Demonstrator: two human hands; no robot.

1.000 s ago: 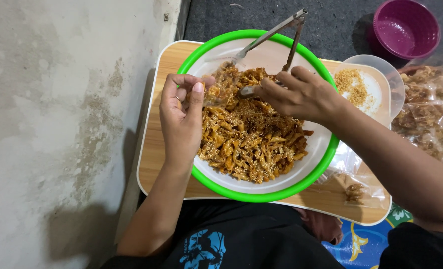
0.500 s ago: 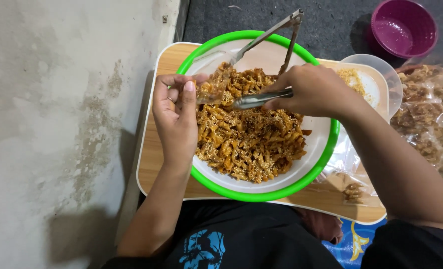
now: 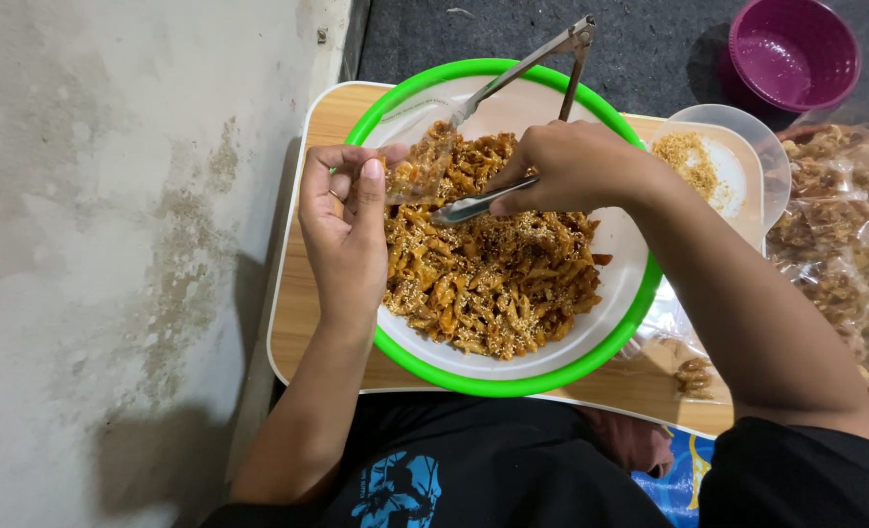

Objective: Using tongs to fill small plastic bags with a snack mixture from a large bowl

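Purple bowl (image 3: 791, 51) beside packed snack bags (image 3: 845, 235).

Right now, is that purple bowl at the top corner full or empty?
Empty. The purple bowl stands upright on the dark floor, and its bare inside shows no food, unlike the green-rimmed bowl heaped with orange snacks.

spoon (image 3: 473, 206): metal, lying level over snacks | plastic bag (image 3: 420, 171): clear, small, part-filled, at bowl's left
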